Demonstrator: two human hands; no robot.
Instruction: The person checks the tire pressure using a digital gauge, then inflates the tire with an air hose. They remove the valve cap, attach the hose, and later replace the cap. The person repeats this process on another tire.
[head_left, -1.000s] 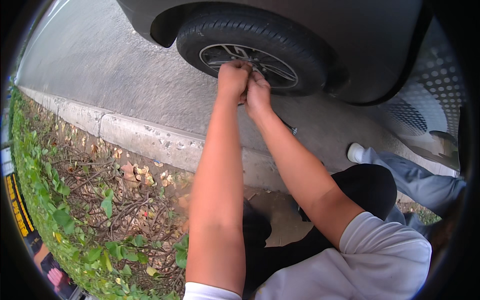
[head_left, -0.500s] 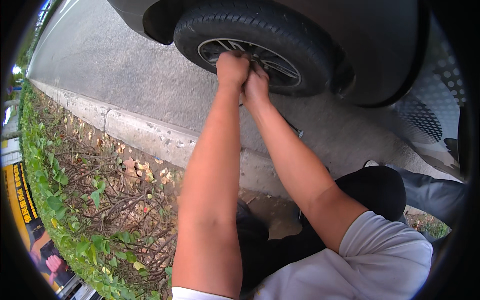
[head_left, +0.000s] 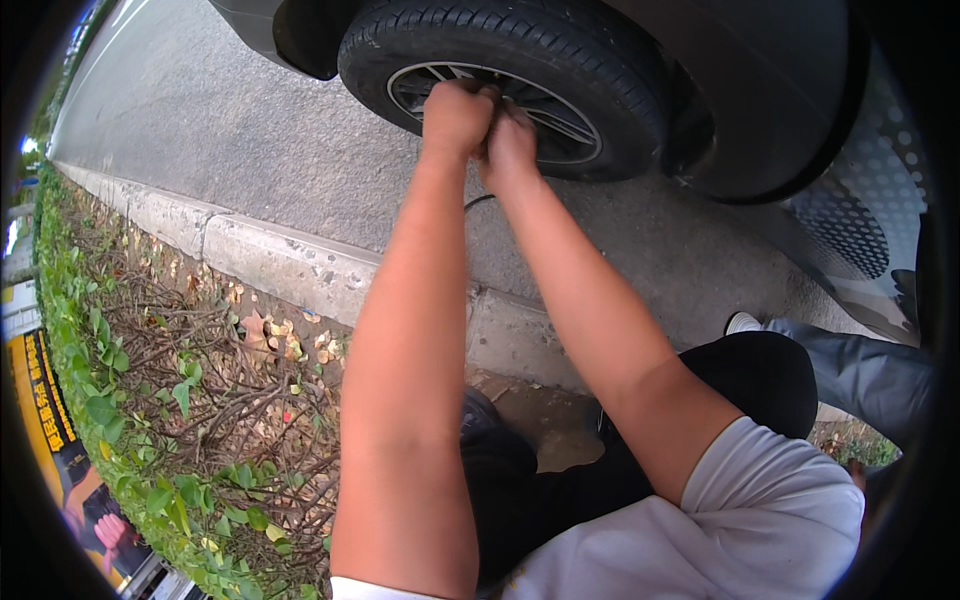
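Note:
My left hand (head_left: 458, 116) is closed in a fist in front of the wheel rim (head_left: 573, 142) of a dark car. Close beside it, my right hand (head_left: 508, 146) is also closed, its fingers curled at the middle of the wheel. What the two hands grip is hidden behind the fingers. A thin dark curved piece (head_left: 480, 200), like a cord or hose, shows below the hands and partly disappears behind my right forearm. The black tire (head_left: 620, 105) surrounds the spoked rim, and both arms reach out straight toward it.
A concrete curb (head_left: 285, 262) runs between the asphalt (head_left: 240, 130) and a planted strip with leaves and bare branches (head_left: 230, 400). Car bodywork (head_left: 760, 100) overhangs the wheel. At the right is another person's trouser leg (head_left: 865, 375) and shoe. A dotted silvery panel (head_left: 850, 235) lies beyond.
Both hands stay together at the wheel's middle, shifted slightly up and left in view along with the scene. The small tool-like end beside my right forearm is no longer visible.

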